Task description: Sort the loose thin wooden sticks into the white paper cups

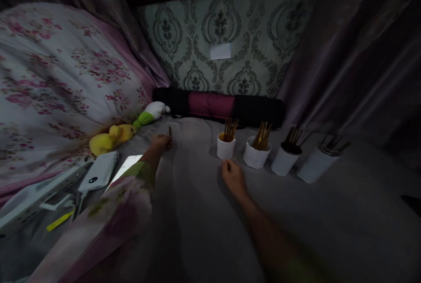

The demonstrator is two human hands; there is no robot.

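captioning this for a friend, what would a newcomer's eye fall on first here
Probably the four white containers of thin sticks, lined up on the right, with the right hand just in front of the leftmost one. Next comes the bright screen beside the left sleeve, then the yellow plush toy lying at the left beside the floral cloth.

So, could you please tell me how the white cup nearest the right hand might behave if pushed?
The white cup could tip, as its sticks rise well above it. Those sticks would probably shift, since they lean at different angles.
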